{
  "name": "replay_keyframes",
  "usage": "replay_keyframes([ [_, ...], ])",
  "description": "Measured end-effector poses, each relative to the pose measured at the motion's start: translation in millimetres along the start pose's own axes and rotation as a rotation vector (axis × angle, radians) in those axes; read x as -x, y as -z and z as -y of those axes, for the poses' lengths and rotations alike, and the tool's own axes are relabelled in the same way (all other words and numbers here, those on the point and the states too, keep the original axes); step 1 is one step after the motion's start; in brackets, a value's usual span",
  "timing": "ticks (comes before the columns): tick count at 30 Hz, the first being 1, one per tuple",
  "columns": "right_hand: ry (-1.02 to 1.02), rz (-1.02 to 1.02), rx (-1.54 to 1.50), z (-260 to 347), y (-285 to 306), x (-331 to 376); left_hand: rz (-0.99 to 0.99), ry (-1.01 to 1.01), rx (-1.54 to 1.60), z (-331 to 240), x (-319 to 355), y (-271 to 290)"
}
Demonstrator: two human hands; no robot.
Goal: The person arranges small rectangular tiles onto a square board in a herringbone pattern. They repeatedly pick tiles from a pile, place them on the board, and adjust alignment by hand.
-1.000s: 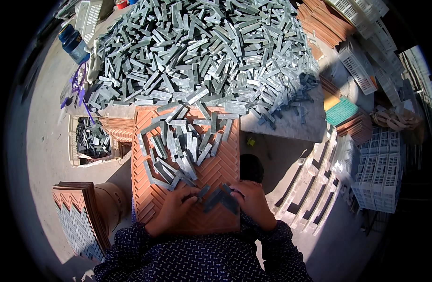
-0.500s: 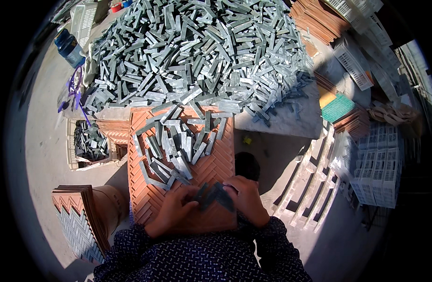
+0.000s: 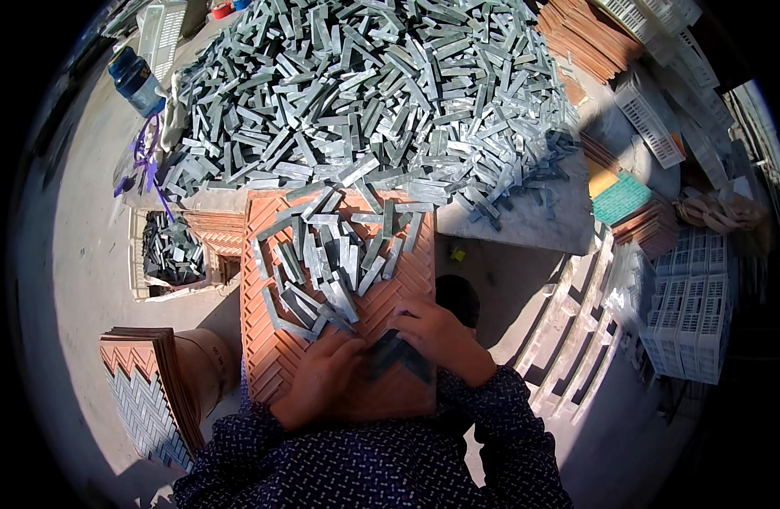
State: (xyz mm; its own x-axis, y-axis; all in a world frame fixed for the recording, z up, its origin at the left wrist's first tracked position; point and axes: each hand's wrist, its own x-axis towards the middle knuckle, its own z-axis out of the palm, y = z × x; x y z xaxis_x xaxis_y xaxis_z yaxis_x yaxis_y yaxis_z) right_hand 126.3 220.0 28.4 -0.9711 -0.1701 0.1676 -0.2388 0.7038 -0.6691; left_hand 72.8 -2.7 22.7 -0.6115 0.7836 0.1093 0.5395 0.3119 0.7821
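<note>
An orange grooved tray with a herringbone pattern (image 3: 275, 356) lies in front of me, tilted against a table. Loose grey stone strips (image 3: 330, 263) cover its upper half. My left hand (image 3: 318, 377) rests flat on the tray's lower part, fingers touching a strip. My right hand (image 3: 436, 335) presses on a few grey strips (image 3: 394, 352) set in the grooves between both hands. A very large pile of the same grey strips (image 3: 364, 93) covers the table above the tray.
A stack of filled herringbone trays (image 3: 144, 399) stands at lower left. A crate of dark strips (image 3: 169, 254) sits left of the tray. White plastic crates (image 3: 691, 314) and orange trays (image 3: 589, 38) are at the right. A blue bottle (image 3: 135, 81) stands at upper left.
Both hands stay on the tray's lower part; the fingers shifted slightly over the strips between them. The view moved a little.
</note>
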Motion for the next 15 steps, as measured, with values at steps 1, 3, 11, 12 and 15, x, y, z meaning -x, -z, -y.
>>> replay_keyframes([
  [1, -0.003, -0.001, -0.02, 0.0, -0.8, -0.7, 0.019, 0.004, -0.014, 1.9, 2.0, -1.4],
  [3, -0.017, -0.006, -0.055, -1.5, -3.0, 0.4, 0.026, -0.053, -0.084, 3.1, -0.7, -5.3],
  [11, -0.118, -0.068, -0.081, 2.9, 9.5, -0.7, 0.131, -0.124, -0.169, 3.2, -3.1, -9.4],
  [12, -0.134, -0.114, -0.076, 1.2, 13.1, -1.7, 0.154, -0.106, -0.142, 4.8, -0.8, -11.0],
  [15, -0.197, -0.208, -0.076, -2.5, 21.5, -5.9, 0.166, -0.11, -0.137, 10.6, 1.0, -14.3],
])
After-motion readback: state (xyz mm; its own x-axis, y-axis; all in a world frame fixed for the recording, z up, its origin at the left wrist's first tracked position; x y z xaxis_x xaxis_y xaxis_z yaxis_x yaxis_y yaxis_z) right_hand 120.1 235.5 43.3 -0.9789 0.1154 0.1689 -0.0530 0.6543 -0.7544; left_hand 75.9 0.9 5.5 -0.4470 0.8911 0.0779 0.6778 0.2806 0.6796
